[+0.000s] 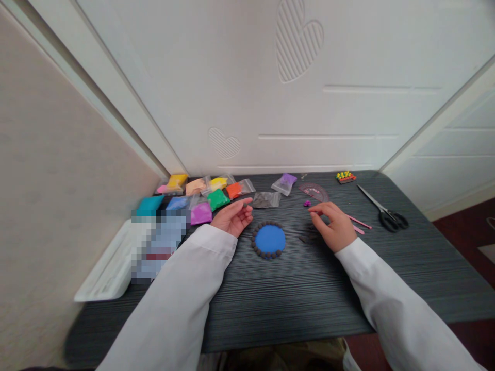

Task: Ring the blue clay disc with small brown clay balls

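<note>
A blue clay disc [270, 239] lies flat on the table, with small dark brown clay balls [263, 254] set along its left, top and bottom rim; the right rim is bare. My left hand [233, 216] is just up and left of the disc, fingers curled. Between its thumb and forefinger shows a tiny dark clay piece [245, 205]. To the right of the disc hovers my right hand [333, 225], bent, thumb and forefinger slightly apart with nothing visible between them. Short dark clay strips [302, 239] lie below and beside its fingers.
Bags of coloured clay, including green [218, 199] and purple [201, 213], sit back left, near a white tray [106, 265]. A bag of dark clay [266, 200] lies behind the disc. Further right are a protractor [315, 191], pink tools [359, 222], a colourful block [345, 178] and scissors [386, 214].
</note>
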`<state>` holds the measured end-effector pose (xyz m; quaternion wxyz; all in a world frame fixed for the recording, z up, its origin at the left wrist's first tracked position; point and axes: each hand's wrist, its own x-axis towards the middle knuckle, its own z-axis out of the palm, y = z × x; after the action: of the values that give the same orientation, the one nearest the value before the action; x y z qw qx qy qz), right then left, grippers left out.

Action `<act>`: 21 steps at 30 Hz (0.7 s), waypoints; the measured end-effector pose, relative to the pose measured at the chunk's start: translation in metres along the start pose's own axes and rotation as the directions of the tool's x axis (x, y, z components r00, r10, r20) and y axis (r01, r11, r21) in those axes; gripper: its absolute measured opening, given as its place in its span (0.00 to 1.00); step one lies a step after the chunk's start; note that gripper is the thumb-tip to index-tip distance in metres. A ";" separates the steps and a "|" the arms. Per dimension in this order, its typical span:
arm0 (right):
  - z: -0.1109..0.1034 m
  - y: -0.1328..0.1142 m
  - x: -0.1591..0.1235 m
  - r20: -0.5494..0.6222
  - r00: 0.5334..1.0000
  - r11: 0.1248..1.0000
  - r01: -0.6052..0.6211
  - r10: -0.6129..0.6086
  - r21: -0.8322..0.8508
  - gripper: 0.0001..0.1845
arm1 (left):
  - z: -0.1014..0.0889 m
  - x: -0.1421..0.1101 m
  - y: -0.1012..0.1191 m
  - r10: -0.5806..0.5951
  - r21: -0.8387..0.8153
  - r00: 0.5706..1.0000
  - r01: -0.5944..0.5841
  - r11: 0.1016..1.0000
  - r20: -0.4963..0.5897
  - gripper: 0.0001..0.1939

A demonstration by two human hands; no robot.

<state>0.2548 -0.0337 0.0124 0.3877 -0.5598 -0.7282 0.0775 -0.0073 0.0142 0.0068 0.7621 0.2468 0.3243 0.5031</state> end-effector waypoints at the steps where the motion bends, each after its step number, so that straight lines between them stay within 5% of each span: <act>1: 0.000 0.000 0.000 0.004 1.000 1.000 -0.001 0.001 -0.003 0.08 | 0.001 -0.001 0.000 0.004 0.017 1.000 -0.003 1.000 -0.016 0.10; 7: -0.001 0.000 0.000 0.012 1.000 1.000 -0.002 0.002 -0.008 0.08 | 0.002 0.000 -0.002 0.041 0.041 0.999 -0.041 0.998 -0.017 0.15; 14: 0.001 0.000 0.000 0.011 1.000 1.000 0.004 -0.004 0.001 0.08 | -0.003 0.004 -0.002 0.005 -0.023 1.000 -0.005 1.000 0.008 0.07; 21: -0.001 -0.001 0.000 0.004 1.000 1.000 0.000 0.000 0.009 0.08 | 0.002 0.003 0.001 -0.033 -0.042 0.989 0.040 0.998 0.142 0.20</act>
<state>0.2549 -0.0344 0.0132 0.3890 -0.5580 -0.7284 0.0820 -0.0053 0.0174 0.0086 0.7976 0.2588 0.2626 0.4773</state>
